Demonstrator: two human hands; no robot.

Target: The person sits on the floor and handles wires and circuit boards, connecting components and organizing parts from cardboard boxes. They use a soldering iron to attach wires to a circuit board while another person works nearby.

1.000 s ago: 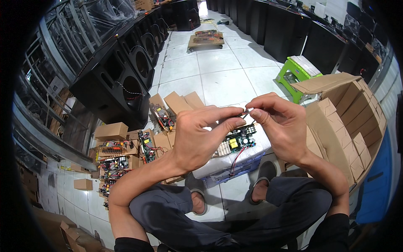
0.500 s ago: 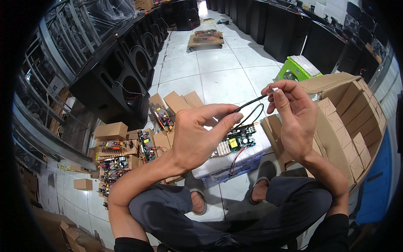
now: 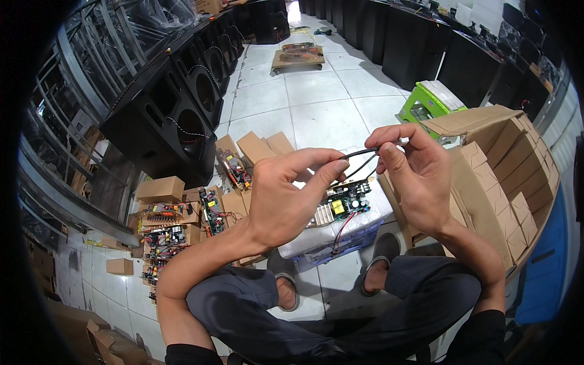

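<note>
A thin black cable (image 3: 362, 152) stretches between my two hands above a green circuit board (image 3: 347, 205). Thumb and forefinger of my left hand (image 3: 291, 193) pinch one part of it. My right hand (image 3: 420, 173) grips the cable near its end, which is mostly hidden behind the fingers. Another stretch of the cable slants down below toward the board. The board, with a yellow transformer, a silver heat sink and a red wire, lies on a white foam block (image 3: 377, 210) atop a blue-purple crate (image 3: 331, 252) between my feet.
Several circuit boards (image 3: 164, 237) and small cardboard boxes (image 3: 159, 190) lie on the floor at left. A large carton (image 3: 465, 182) of small boxes stands at right, near a green stool (image 3: 426, 100). Black speaker cabinets (image 3: 161, 112) line both sides. Farther off is a low wooden dolly (image 3: 298, 59).
My right hand has moved slightly left and down, closer to my left hand. Its fingers have slid along the cable, and the cable's loop now looks flatter.
</note>
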